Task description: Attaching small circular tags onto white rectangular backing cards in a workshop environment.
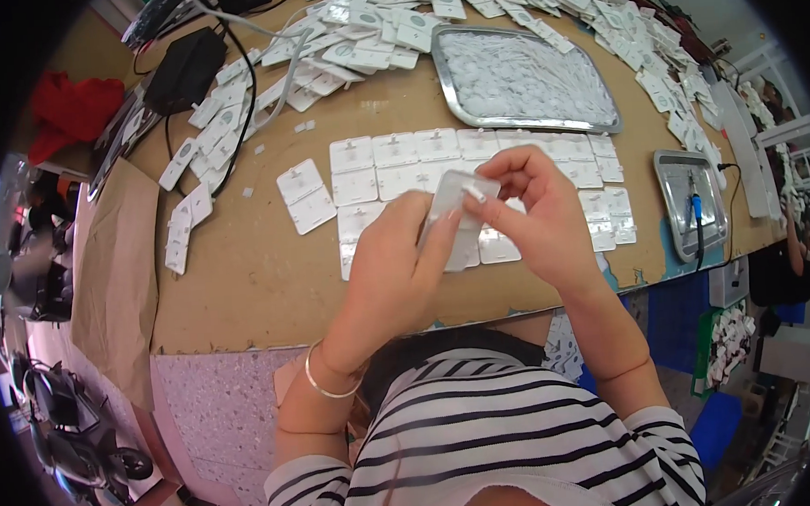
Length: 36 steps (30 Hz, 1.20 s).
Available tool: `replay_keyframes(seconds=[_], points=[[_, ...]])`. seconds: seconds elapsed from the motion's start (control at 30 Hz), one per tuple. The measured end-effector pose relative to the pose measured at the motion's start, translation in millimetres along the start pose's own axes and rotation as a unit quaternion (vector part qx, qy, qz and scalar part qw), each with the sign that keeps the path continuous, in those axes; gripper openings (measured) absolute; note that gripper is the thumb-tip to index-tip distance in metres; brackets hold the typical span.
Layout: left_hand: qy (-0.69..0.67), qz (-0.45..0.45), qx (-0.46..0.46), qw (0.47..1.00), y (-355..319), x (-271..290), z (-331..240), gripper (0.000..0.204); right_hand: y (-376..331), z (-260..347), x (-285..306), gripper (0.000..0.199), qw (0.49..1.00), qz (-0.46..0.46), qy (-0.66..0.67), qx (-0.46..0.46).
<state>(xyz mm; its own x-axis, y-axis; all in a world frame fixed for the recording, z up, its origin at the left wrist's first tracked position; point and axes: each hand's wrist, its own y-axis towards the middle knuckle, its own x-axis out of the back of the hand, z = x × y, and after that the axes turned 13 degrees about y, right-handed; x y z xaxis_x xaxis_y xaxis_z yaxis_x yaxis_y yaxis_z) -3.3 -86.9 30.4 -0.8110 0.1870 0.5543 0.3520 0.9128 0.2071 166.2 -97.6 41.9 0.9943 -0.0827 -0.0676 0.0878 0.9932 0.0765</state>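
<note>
Above the near part of the table, my left hand point(386, 268) grips a flat white plastic plate point(456, 184), thumb across its face. My right hand point(550, 227) is at the plate's upper right and pinches a small white piece point(475, 192) between thumb and fingers against it. The exact shape of that piece is too small to make out. Beneath both hands, similar white plates point(352, 153) lie in neat rows, partly hidden by my hands. One separate pair of plates point(306, 199) rests left of the rows.
Behind the rows stands a metal tray point(447, 90) full of small whitish pieces. Heaps of white plates point(357, 40) spread along the back. At right, a smaller tray point(672, 184) holds a blue-handled corded tool point(697, 208). A black box point(186, 67) and cables point(253, 105) occupy the left.
</note>
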Motion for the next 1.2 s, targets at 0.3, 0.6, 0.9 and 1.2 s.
replay_keyframes(seconds=[0.3, 0.6, 0.9, 1.2], points=[[0.193, -0.069, 0.273, 0.94, -60.3, 67.6, 73.9, 0.036, -23.8, -8.1, -21.4, 0.022, 0.992, 0.116, -0.015, -0.04], [0.504, -0.178, 0.072, 0.842, -36.8, 43.4, 82.6, 0.051, -50.2, -11.0, 13.3, 0.022, 0.997, 0.033, -0.007, -0.075], [0.42, -0.033, 0.027, 0.907, -14.5, 31.3, 107.1, 0.059, -85.5, -17.7, 122.1, 0.019, 0.976, -0.21, 0.048, -0.029], [-0.053, 0.104, -0.177, 0.977, -7.1, 3.5, -56.9, 0.064, -89.0, -55.2, 356.9, 0.039, 0.683, -0.442, 0.565, 0.139]])
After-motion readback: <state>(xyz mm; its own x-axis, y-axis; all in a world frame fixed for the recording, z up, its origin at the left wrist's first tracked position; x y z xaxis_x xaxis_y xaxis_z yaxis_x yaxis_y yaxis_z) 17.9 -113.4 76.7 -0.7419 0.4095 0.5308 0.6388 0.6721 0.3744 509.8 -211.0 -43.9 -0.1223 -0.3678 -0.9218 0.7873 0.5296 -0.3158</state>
